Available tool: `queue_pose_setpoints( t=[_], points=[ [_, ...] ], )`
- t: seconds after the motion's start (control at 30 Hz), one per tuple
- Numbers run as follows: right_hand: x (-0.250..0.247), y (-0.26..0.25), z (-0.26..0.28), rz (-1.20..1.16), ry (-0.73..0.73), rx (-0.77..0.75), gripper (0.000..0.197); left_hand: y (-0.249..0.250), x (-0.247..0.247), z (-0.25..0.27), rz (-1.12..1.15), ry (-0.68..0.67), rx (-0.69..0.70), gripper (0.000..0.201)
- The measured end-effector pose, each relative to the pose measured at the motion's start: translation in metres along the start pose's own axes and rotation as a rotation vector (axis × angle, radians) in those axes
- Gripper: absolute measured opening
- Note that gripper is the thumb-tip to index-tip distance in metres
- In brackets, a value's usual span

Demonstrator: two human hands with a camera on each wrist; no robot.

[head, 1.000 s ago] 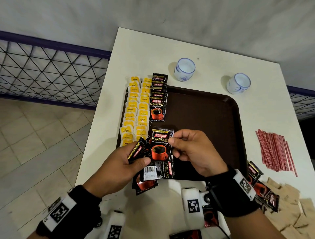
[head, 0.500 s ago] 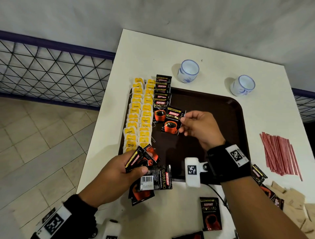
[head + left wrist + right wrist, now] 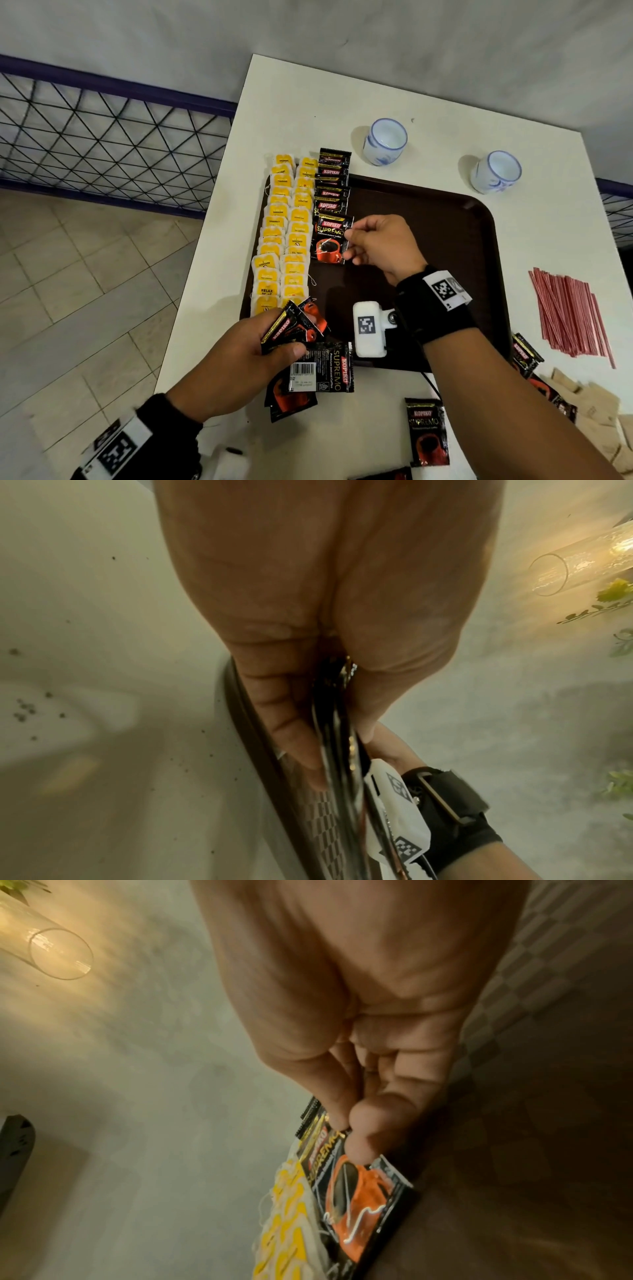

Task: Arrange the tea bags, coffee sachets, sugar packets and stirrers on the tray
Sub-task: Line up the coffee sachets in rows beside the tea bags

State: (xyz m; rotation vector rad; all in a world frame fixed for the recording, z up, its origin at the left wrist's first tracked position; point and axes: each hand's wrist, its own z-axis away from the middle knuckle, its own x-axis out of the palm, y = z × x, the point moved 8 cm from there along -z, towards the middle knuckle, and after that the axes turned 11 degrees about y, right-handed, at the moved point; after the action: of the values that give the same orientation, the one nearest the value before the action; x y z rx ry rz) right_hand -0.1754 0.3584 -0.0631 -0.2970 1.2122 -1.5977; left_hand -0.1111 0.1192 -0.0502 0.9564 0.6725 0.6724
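Roughly a third done, at a guess. Two columns of tea bags (image 3: 284,236) already laid down the tray's (image 3: 479,240) left side, with a third column of sachets (image 3: 332,185) begun at the far end, just right of them. Right hand (image 3: 380,245) pinching one sachet (image 3: 330,240) by its right edge between thumb and fingertip, other fingers curled, at the near end of that column (touching the tray or not: could not tell). Left hand (image 3: 239,356) at the tray's near left corner, curled round a fanned bunch of spare sachets (image 3: 301,346). Still off the tray: loose sachets (image 3: 426,431) on the table (image 3: 308,102) near and to the right, brown sugar packets (image 3: 596,411) at the near right, red stirrers (image 3: 568,315) heaped at the right. Two cups (image 3: 385,140) beyond the far edge, untouched.
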Motion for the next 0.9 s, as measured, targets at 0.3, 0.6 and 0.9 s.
queue_pose_setpoints(
  t=[0.3, 0.6, 0.9],
  points=[
    [0.0059, -0.0022, -0.0033, 0.046, 0.074, -0.013, 0.008, -0.0031, -0.0027, -0.0004, -0.017, 0.016, -0.022, 0.022],
    [0.0038, -0.0029, 0.0005, 0.023, 0.092, 0.007, 0.009, -0.0008, -0.0033, 0.0011, 0.006, 0.008, -0.006, 0.021],
    [0.0019, -0.001, 0.0027, -0.016, 0.071, 0.029, 0.005, -0.0011, -0.0048, 0.0, -0.002, 0.016, -0.017, 0.021]
  ],
)
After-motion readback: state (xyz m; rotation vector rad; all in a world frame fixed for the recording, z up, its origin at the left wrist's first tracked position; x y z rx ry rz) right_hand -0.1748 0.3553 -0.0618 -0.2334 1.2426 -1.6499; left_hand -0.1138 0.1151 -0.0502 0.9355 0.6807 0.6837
